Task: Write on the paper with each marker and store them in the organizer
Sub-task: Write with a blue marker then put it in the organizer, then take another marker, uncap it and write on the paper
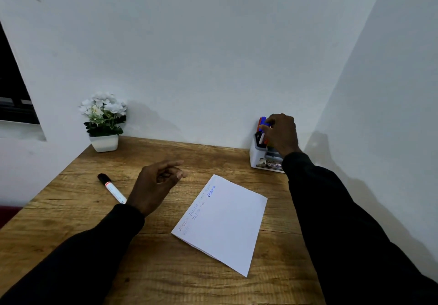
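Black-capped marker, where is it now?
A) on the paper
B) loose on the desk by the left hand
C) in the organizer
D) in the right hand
B: the black-capped marker lies on the desk, its end hidden behind the empty left hand; the right hand pinches a blue-capped marker at the organizer.

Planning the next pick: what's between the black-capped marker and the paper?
The left hand is there, over the wooden table, in the head view.
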